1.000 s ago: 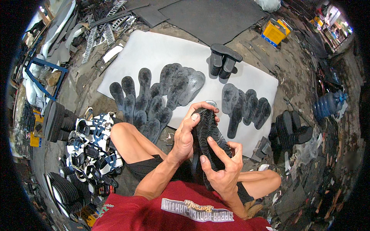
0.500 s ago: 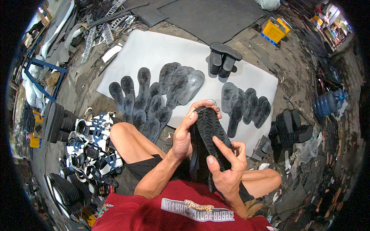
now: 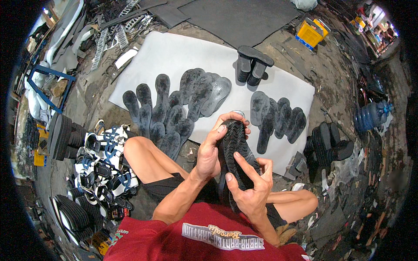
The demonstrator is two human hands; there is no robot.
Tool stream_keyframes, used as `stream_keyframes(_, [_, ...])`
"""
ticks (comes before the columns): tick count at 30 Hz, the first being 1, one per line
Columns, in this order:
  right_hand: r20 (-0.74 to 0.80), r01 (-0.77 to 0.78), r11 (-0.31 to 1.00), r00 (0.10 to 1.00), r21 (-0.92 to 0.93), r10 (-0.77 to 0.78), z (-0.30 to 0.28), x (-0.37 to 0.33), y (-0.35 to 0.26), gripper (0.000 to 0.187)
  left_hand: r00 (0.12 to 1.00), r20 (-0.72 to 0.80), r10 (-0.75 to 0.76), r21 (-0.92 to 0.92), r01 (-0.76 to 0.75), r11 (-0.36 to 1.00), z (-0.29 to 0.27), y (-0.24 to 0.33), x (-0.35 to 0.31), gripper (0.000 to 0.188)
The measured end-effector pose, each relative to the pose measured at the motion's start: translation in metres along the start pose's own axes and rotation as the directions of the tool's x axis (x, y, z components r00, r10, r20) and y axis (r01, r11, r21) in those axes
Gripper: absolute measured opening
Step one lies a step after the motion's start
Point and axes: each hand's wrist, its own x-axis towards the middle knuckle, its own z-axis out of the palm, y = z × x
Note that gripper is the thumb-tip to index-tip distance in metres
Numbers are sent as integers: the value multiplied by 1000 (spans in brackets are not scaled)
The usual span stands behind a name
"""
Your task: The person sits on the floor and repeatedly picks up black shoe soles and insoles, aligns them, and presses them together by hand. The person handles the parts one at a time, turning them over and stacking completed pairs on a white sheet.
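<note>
A black zigzag-treaded sole [image 3: 235, 140] is held between a person's hands. The left hand [image 3: 212, 150] is curled closed around its far end. The right hand [image 3: 251, 185] is partly open, forefinger and thumb on the tread; whether its other fingers grip is hard to tell. Beyond the hands, dark sole-shaped pieces [image 3: 201, 93] lie on a white sheet [image 3: 163, 54].

The person I see wears a deep red shirt [image 3: 161, 237] whose sleeves leave the forearms bare. Across it runs a long pale grey printed panel [image 3: 204, 236] with blocky lettering and a line of cream script. Toward the shirt's left side sits a smaller green and white marking [image 3: 116, 237]. The black shorts [image 3: 163, 188] stop above bare knees.
</note>
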Motion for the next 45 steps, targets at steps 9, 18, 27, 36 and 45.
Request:
stream_keyframes(9, [4, 10, 998, 1000, -59, -10, -6, 1, -3, 59, 998, -41, -57, 162, 63, 985, -1, 7, -1, 44])
stream_keyframes(18, [3, -26, 999, 1000, -36, 26, -5, -1, 0, 56, 997, -36, -65, 92, 68, 993, -5, 2, -1, 46])
stream_keyframes(27, [7, -39, 999, 999, 19, 39, -4, -2, 0, 55, 999, 3, -50, 0, 50, 999, -8, 0, -1, 44])
stream_keyframes(36, [11, -33, 999, 999, -7, 33, 5, -2, 3, 57, 999, -15, -37, 45, 38, 998, -8, -1, 0, 45])
stream_keyframes(45, [140, -29, 996, 990, 80, 18, 15, -2, 20, 61, 970, -243, -28, 215, 82, 973, 1, 0, -3, 42])
